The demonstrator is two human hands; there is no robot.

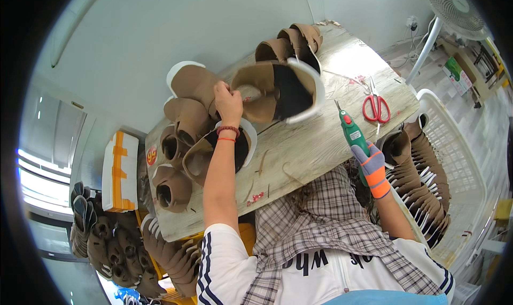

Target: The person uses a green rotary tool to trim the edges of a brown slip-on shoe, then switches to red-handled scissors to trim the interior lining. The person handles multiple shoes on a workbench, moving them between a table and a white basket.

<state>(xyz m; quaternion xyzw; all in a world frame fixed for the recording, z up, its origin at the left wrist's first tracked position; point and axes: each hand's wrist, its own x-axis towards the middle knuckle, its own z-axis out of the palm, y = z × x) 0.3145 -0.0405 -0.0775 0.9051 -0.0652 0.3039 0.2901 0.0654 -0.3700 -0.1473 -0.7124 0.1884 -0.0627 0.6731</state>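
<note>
1. I see my left hand (228,103) raised over the worktop (299,150), its fingers clenched around the brown upper of a shoe (280,94). The shoe hangs tilted, its dark inside and white sole edge turned toward me, stretching away to the right of the fingers.
2. My right hand (372,168), in a grey and orange glove, has its fingers wrapped around a green tool (354,136) at the worktop's near edge. The tool's thin tip points up toward the shoe but stays apart from it.
3. Red scissors (377,108) lie on the worktop, just right of the tool's tip.
4. More brown shoes (184,144) crowd the worktop's left side, below and beside my left hand.
5. A white basket (459,160) at my right holds stacked brown uppers.
</note>
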